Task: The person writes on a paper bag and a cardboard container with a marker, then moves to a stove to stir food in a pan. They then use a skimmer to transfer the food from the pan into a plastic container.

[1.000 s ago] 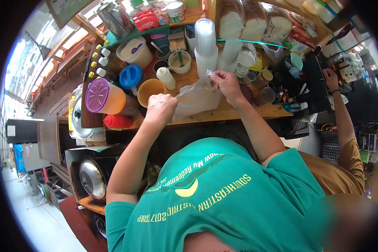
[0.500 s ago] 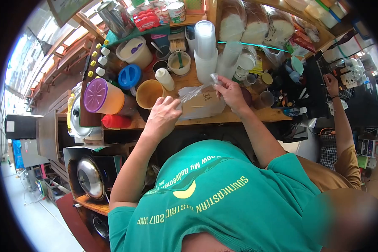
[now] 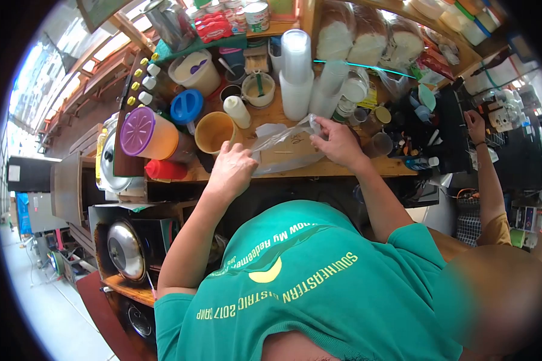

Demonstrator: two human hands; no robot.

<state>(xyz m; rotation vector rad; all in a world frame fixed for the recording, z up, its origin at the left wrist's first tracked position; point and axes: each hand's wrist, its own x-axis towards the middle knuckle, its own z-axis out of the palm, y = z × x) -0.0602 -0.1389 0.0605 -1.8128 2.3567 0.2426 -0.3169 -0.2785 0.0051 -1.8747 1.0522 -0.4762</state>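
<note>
A clear plastic bag (image 3: pixel 277 139) stretches between my two hands, low over the wooden counter. My left hand (image 3: pixel 232 168) pinches its left side, just in front of the tan tub (image 3: pixel 216 133). On the other side my right hand (image 3: pixel 338 142) grips the bag's upper corner between thumb and fingers. Beneath the film lies a brown, flat-looking item (image 3: pixel 292 148) with handwriting on it; the bag partly covers it. Behind the bag rise stacked clear plastic cups (image 3: pixel 296 78). A white squeeze bottle (image 3: pixel 237 112) stands between the tub and the cups.
At the left are an orange container with a purple lid (image 3: pixel 149 133), a red bottle (image 3: pixel 166 169) and a blue-lidded jug (image 3: pixel 186 107). Wrapped bread loaves (image 3: pixel 367 36) line the back shelf. Another person's arm (image 3: pixel 486 168) reaches in at the right.
The bag has been spread wider and lower between my hands. My right hand has moved slightly right and down, while my left hand stays almost in place.
</note>
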